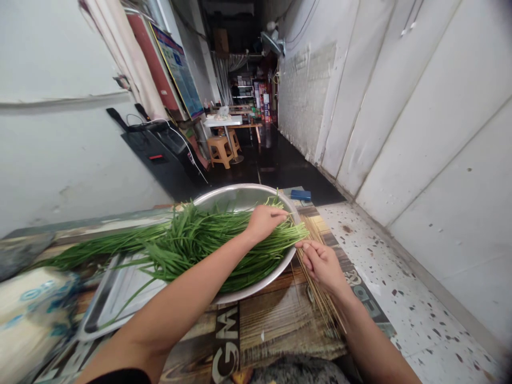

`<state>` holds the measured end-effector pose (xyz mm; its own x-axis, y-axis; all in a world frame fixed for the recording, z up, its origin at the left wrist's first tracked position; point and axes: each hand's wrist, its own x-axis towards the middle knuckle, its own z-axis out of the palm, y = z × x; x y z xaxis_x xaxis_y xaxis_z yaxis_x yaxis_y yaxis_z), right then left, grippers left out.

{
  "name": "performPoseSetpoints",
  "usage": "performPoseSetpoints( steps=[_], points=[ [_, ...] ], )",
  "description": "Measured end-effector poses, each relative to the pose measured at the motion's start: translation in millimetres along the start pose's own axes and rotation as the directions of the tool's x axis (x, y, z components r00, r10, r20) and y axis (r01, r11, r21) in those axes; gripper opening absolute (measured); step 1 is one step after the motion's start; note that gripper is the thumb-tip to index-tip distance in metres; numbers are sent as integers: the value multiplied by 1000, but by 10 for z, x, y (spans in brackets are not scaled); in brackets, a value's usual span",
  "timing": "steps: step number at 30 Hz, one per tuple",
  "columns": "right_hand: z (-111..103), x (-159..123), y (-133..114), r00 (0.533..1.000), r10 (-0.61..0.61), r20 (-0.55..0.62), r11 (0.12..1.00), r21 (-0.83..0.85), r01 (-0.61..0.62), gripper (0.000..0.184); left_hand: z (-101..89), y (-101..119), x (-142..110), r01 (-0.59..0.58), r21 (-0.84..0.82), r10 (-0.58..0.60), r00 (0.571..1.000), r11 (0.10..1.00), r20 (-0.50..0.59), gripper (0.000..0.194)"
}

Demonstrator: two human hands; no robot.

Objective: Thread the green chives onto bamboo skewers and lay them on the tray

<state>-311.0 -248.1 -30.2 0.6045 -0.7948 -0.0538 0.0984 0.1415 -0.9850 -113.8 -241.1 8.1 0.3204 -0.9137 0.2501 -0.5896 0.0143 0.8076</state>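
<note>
A heap of long green chives (188, 240) lies across a wide metal bowl (240, 194) and spills left over a metal tray (104, 298). My left hand (264, 221) rests on the cut ends of the chives near the bowl's right rim, fingers closed in a pinch on some stalks. My right hand (322, 264) is just right of the bowl, fingers pinched on a thin bamboo skewer. Under it a bundle of bamboo skewers (320, 290) lies on the table.
The table (256, 330) has a printed wood-look cover. A white patterned bag (32, 314) sits at the left edge. A small blue box (301, 195) lies beyond the bowl. A dark corridor with stools (220, 151) and a small table runs ahead between white walls.
</note>
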Motion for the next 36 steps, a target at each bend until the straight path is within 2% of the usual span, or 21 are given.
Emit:
performPoseSetpoints(
  steps=[6,11,27,36],
  points=[
    [-18,0,7,1000,-21,6,999,-37,21,46,27,-6,7,122,-95,-125,992,988,-31,11],
    [-8,-7,-24,1000,-15,3,999,-38,16,48,35,6,7,161,-180,-171,984,970,-40,12],
    [-1,-1,-32,1000,-2,-2,1000,-29,2,48,29,9,0,125,-133,-132,990,983,-42,18],
    [-4,-2,-22,1000,18,13,1000,-7,-18,46,35,-60,14,83,-105,-87,996,991,-27,17]
  ],
)
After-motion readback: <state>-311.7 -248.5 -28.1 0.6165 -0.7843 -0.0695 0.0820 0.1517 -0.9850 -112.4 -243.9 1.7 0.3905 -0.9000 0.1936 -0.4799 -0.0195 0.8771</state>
